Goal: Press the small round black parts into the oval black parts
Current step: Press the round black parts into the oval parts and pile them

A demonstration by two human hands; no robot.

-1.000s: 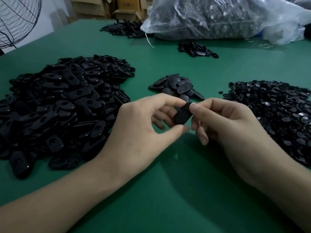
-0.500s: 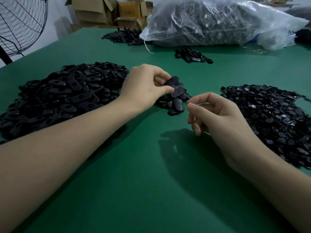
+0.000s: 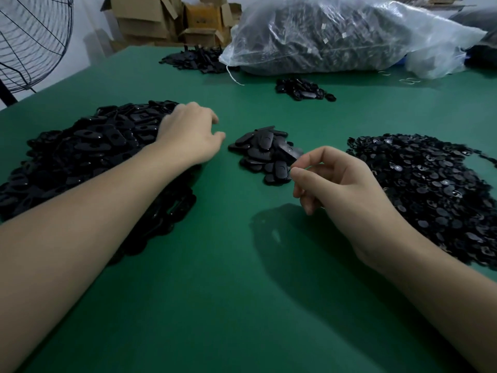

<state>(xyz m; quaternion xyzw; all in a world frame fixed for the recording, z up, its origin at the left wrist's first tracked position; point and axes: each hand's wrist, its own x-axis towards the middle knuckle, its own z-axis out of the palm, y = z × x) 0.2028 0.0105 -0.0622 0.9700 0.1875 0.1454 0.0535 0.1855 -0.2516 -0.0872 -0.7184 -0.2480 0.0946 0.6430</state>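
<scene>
Risk: ovals (image 3: 88, 157) lie heaped and tangled left of the middle pile (image 3: 266, 154); a blind grab may lift 2 at once, or 1 hole-side down. Risk: rounds (image 3: 430, 189), right of the middle pile, are tiny; a loose pinch could drop 1 on the surface (image 3: 242, 292). Left hand (image 3: 191, 133) is over the ovals' edge nearest the middle pile, fingers curled down; cannot tell if it grips any. Right hand (image 3: 338, 181) is just right of the middle pile, loosely curled, nothing seen in it, rounds near but apart.
</scene>
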